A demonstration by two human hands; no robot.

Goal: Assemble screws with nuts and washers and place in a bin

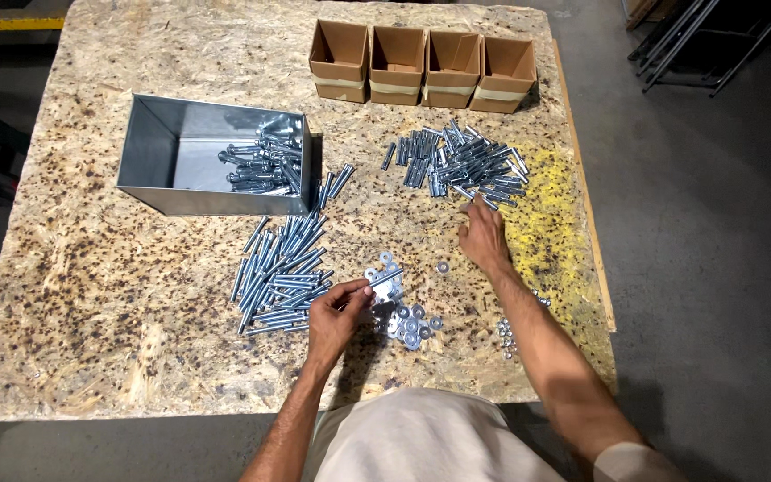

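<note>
— Two hands, what does each do?
— Left hand (336,308) pinches a bolt (385,278) above the washers (408,323), near the surface's (91,295) near edge; its long axis points up-right. Right hand (484,236) reaches, fingers loose, touching the sleeve anchor pile (466,165).
— Step?
— Likely assembly; next calls for a firm pick.

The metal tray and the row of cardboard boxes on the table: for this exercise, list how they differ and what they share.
The metal tray is one wide, shiny grey container; the cardboard boxes are four small brown ones in a row. The tray holds a pile of bolts at its right end; the boxes look empty. The tray sits at the left of the table, the boxes along the far edge. Both are open-topped and stand apart from either hand.
</note>
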